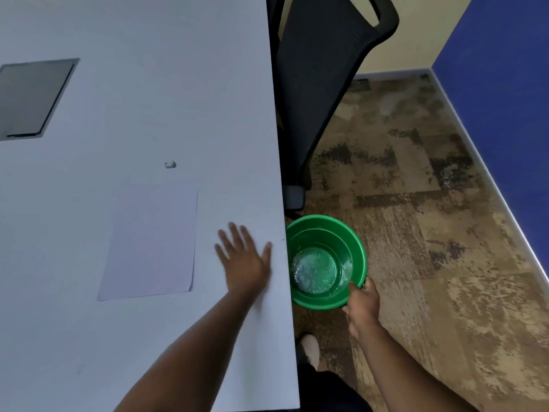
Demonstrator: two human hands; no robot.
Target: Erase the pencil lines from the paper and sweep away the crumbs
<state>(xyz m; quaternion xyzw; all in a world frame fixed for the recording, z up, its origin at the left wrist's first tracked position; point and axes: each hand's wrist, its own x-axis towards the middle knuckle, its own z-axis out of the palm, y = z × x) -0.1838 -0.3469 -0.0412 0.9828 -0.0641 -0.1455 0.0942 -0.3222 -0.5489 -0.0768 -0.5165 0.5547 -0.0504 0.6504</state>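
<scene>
We judge erasing done: the paper left of our flat, spread left grip looks clean. Our right grip clasps the green bucket rim beside the surface edge; final crumb sweeping remains.

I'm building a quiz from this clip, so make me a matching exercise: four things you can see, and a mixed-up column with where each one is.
Things:
1. left hand
2. right hand
3. eraser
4. paper

Places:
A. lying on the table beyond the sheet
B. gripping the rim of the green bucket
C. flat on the table near its edge, fingers spread
D. lying on the table left of the open hand

Pairs: 1-C, 2-B, 3-A, 4-D
</scene>
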